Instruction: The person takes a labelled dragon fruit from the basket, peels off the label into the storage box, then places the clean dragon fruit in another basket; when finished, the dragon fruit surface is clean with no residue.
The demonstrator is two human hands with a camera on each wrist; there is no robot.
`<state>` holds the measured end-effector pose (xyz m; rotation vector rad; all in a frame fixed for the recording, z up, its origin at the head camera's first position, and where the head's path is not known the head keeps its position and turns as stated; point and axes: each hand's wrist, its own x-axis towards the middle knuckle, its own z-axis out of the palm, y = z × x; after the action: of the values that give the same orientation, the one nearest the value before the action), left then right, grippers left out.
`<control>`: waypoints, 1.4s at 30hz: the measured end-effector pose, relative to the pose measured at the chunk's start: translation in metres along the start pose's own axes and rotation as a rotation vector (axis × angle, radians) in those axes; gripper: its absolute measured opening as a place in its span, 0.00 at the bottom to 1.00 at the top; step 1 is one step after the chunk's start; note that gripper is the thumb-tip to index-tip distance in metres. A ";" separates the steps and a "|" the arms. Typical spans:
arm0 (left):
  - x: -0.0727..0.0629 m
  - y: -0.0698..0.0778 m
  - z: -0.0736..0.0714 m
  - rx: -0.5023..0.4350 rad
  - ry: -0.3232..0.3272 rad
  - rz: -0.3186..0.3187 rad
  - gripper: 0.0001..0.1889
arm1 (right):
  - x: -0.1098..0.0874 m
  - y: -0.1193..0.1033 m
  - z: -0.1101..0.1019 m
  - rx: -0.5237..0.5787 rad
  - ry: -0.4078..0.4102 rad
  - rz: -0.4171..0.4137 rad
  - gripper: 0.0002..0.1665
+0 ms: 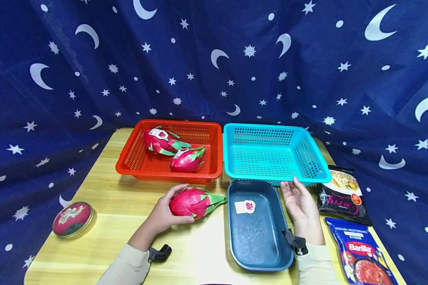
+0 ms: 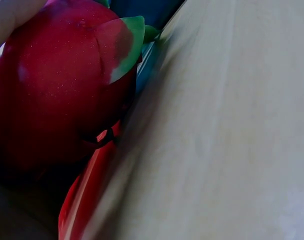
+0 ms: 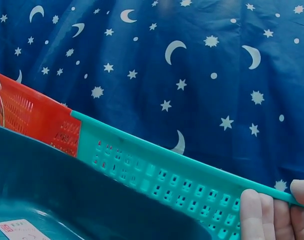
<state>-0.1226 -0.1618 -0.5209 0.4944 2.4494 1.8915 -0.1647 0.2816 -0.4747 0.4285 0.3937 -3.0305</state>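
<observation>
My left hand (image 1: 169, 211) grips a pink dragon fruit (image 1: 190, 204) with green leaf tips, in front of the red basket (image 1: 128, 172). In the left wrist view, the dragon fruit (image 2: 67, 75) appears close up, with part of a finger (image 2: 9, 20) across its top. On the right, my right hand (image 1: 299, 202) holds the front rim of the turquoise basket (image 1: 235, 174). The right wrist view has the fingers (image 3: 251, 215) against the outer wall just under the rim and the thumb at the top edge. Two more dragon fruits (image 1: 187, 161) lie in the red basket.
Between my hands stands a dark blue tub (image 1: 258, 241), with a white label sticker (image 1: 245, 206) inside. A round tin (image 1: 73, 219) sits at the left. At the right edge lie a black curry packet (image 1: 342, 198) and a blue Barilla pouch (image 1: 358, 249). A star-patterned cloth (image 1: 199, 47) hangs behind.
</observation>
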 end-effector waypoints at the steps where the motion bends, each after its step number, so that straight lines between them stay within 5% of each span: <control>1: 0.000 0.001 0.000 0.000 0.000 0.000 0.52 | 0.000 0.000 0.000 0.005 -0.003 0.000 0.05; 12: -0.006 0.009 -0.011 0.162 0.053 0.022 0.51 | 0.000 0.005 0.000 0.003 -0.021 -0.021 0.02; 23: -0.024 0.029 -0.043 0.318 0.100 0.100 0.49 | 0.003 0.009 0.000 0.002 -0.046 -0.027 0.02; 30: -0.034 0.059 -0.060 0.257 0.127 0.221 0.48 | 0.001 0.011 -0.006 0.014 -0.073 -0.021 0.03; 34: -0.012 0.077 -0.064 0.166 0.136 0.258 0.49 | 0.001 0.009 -0.009 0.020 -0.109 -0.022 0.05; 42: 0.088 0.100 -0.020 0.134 0.150 0.417 0.48 | 0.005 0.004 -0.011 -0.001 -0.173 -0.055 0.06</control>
<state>-0.1862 -0.1361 -0.4043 0.9708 2.7574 1.9667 -0.1660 0.2807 -0.4874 0.1558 0.4024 -3.0878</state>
